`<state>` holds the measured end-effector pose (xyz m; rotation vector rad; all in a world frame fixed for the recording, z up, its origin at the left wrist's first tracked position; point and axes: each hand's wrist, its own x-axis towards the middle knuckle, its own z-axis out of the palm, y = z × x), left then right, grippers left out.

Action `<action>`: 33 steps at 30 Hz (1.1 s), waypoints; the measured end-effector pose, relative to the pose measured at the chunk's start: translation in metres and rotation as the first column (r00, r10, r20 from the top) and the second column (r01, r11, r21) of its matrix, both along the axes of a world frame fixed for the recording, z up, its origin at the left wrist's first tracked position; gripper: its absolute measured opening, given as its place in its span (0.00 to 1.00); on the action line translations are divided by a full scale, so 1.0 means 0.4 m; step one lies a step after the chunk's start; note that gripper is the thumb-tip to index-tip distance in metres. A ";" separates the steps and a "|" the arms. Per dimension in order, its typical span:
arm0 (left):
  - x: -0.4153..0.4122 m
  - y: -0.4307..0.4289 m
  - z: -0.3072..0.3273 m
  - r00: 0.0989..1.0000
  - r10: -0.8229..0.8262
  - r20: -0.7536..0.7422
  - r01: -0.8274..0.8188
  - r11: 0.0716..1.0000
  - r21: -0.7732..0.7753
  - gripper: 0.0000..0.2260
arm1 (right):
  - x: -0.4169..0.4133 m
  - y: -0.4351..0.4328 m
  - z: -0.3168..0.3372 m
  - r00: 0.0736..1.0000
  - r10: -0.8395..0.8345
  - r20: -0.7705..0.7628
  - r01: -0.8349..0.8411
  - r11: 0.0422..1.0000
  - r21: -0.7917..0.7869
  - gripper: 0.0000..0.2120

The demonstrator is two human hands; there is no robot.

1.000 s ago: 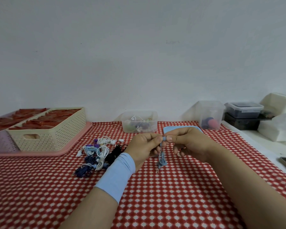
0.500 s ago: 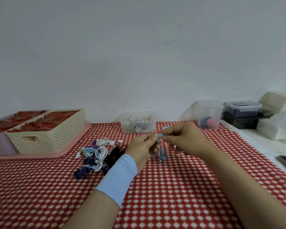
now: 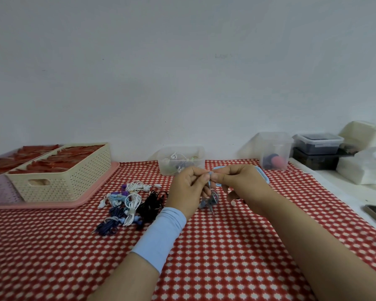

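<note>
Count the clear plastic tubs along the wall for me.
3: low tub at the centre rear, tall tub right of it, lidded tub atop a black box farther right; more may be hidden.

1. The right hand (image 3: 241, 183) has slid a little to the left. Its pinching fingertips now meet those of the left hand (image 3: 188, 190) slightly nearer the far edge of the table (image 3: 226, 246) than a second ago.
2. The light blue earphone bundle (image 3: 211, 200) has been drawn up. Less cord runs between the fingertips and the coil, and its plug end hangs higher above the table.
3. The coil hung straight down before and now sits tilted, close under the left hand's fingers.
4. The right hand now covers more of the blue lid (image 3: 264, 178) behind it, leaving mainly the lid's right edge showing.
</note>
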<state>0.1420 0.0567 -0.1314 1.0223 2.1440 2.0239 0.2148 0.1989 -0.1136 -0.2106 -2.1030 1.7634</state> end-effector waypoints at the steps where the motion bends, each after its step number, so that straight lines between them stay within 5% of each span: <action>1: -0.001 0.000 0.000 1.000 0.006 -0.011 -0.006 1.000 0.001 0.05 | 0.002 0.001 0.004 1.000 0.022 0.018 -0.021 0.999 -0.026 0.05; 19: -0.002 -0.012 0.010 0.932 -0.267 0.243 0.247 0.963 0.111 0.06 | 0.014 0.031 0.017 0.946 0.303 0.111 -0.261 0.921 -0.287 0.11; 33: -0.007 -0.011 0.008 0.909 -0.275 0.312 0.236 0.959 0.157 0.05 | 0.016 0.025 0.021 0.980 0.189 0.067 -0.170 0.960 -0.224 0.11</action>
